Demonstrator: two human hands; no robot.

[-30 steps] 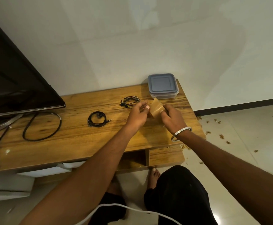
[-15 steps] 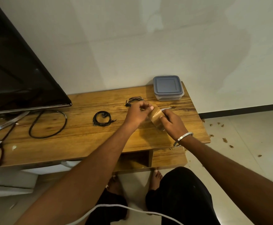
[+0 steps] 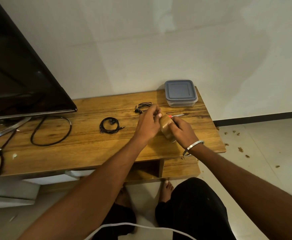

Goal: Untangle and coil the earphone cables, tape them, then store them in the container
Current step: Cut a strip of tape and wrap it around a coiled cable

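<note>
A roll of brown packing tape is held above the wooden table between both hands. My right hand grips the roll from the right. My left hand pinches the tape at the roll's upper left edge. One coiled black earphone cable lies on the table left of my hands. A second, looser black earphone cable lies just behind my left hand. The clear container with a grey lid stands shut at the table's back right corner.
Scissors with a red handle lie behind my right hand, mostly hidden. A television stands at the left with its black power cable looped on the table. Crumbs litter the floor to the right.
The pulled-out flap of tape seen a second ago is no longer spread; both hands have closed in on the roll and dropped slightly toward the table. The camera has tilted.
</note>
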